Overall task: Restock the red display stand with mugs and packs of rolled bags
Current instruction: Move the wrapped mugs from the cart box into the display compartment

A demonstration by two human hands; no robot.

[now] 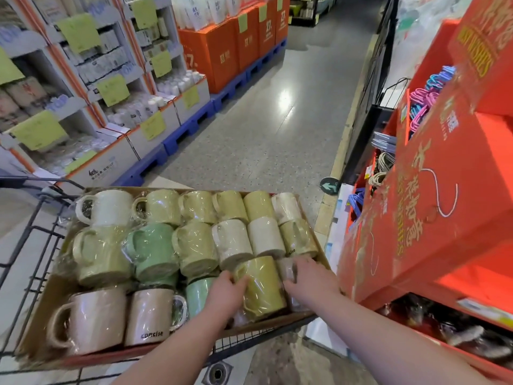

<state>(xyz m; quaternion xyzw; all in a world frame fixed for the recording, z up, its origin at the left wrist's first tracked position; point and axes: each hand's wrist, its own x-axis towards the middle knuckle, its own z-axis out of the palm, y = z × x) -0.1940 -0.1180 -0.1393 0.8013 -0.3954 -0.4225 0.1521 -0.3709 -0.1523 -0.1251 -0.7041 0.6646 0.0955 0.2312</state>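
A cardboard tray (50, 298) on a wire cart holds several plastic-wrapped mugs in white, yellow, green and pink. My left hand (226, 294) touches the left side of an olive-yellow mug (262, 284) at the tray's near right. My right hand (308, 279) lies on a clear-wrapped mug (288, 269) just right of it, fingers bent over the wrap. The red display stand (433, 207) rises on the right, with its shelves tilted toward me.
The black wire cart (33, 245) carries the tray. Coloured hangers (427, 98) fill the stand's upper bins and dark goods (458, 332) its lowest shelf. Across the grey aisle floor (263, 129) stand white shelving units and orange boxes on blue pallets (188, 129).
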